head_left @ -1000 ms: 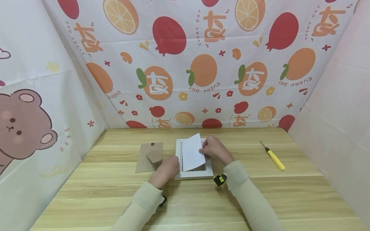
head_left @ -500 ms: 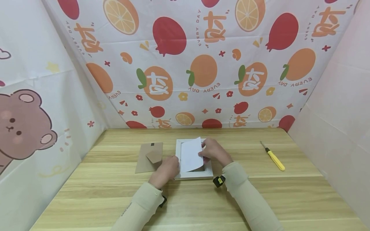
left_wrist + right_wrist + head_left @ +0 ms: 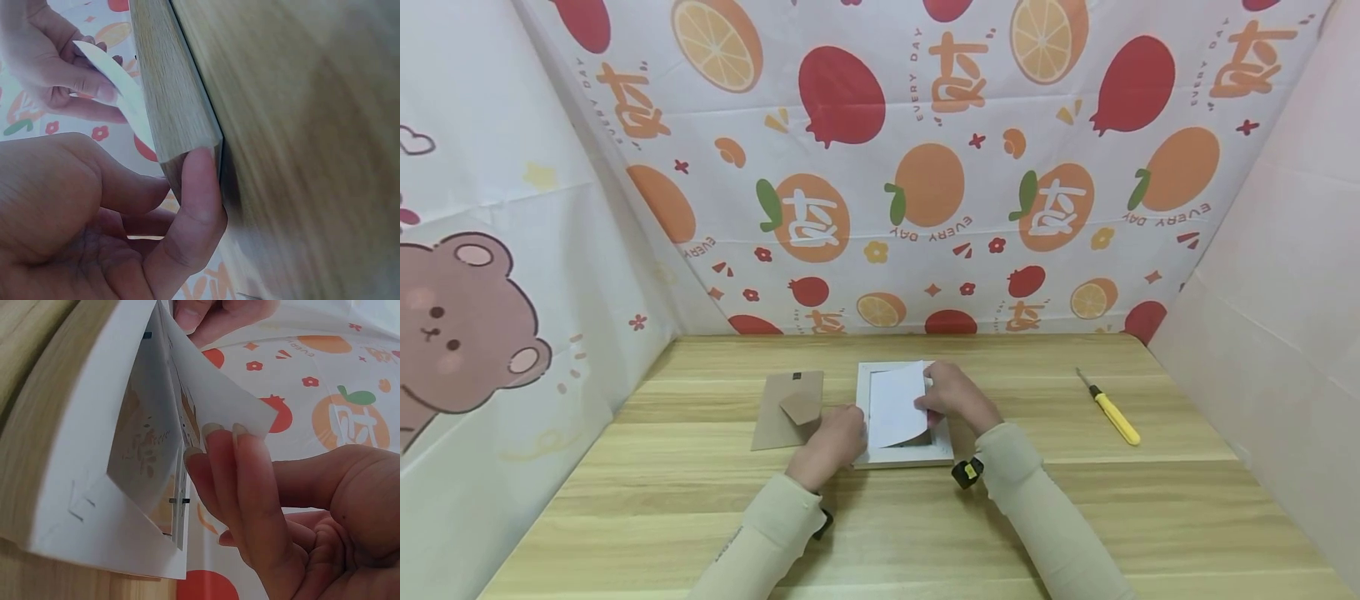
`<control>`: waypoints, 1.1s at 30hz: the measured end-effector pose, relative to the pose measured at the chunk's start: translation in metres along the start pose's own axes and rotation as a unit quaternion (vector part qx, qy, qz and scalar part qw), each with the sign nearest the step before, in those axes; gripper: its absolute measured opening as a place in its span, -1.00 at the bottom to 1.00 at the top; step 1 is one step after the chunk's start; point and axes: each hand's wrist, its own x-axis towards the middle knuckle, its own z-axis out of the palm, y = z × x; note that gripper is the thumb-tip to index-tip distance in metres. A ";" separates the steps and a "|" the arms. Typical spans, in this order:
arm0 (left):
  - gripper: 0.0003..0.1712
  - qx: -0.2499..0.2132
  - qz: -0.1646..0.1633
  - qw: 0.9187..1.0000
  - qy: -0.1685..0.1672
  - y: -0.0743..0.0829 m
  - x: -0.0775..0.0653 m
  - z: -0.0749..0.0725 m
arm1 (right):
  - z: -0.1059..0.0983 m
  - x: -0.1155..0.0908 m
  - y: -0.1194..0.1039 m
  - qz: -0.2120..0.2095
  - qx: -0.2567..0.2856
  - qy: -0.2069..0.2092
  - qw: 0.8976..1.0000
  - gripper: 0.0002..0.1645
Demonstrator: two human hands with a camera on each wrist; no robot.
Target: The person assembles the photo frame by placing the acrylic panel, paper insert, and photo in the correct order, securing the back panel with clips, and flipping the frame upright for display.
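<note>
A white picture frame [image 3: 906,455] lies face down on the table, with a white sheet of paper [image 3: 897,406] over its opening. My left hand [image 3: 831,442] grips the frame's left side; the left wrist view shows a finger on the wood-grained edge [image 3: 172,94] and the thumb opposite. Along the paper's right side, my right hand [image 3: 957,397] pinches the sheet. The right wrist view has the paper [image 3: 219,394] tilted up and bent above the frame's opening, fingertips [image 3: 247,440] against it. Part of the right thumb is hidden there.
Left of the frame lies a brown backing board [image 3: 775,414] with a fold-out stand [image 3: 801,407]. A screwdriver [image 3: 1112,412] with a yellow handle rests on the wooden table [image 3: 925,533] at the right. Printed cloth [image 3: 865,183] hangs behind the table.
The sheet has come down and shifted slightly left over the frame's opening, its top corner lower than before. My right hand moved down with it; the left hand stayed on the frame.
</note>
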 end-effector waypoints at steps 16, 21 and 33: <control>-0.77 0.012 0.010 1.000 0.012 0.000 -0.001 0.003 | 0.004 0.006 0.006 -0.005 -0.027 -0.002 1.000 -0.46; -0.79 0.009 0.005 1.000 0.010 -0.001 0.000 0.003 | 0.005 0.006 0.009 -0.021 -0.033 0.000 0.999 -0.71; -0.82 -0.003 -0.004 1.000 0.003 -0.002 0.000 0.002 | 0.007 0.009 0.015 -0.032 -0.049 0.000 0.998 -0.79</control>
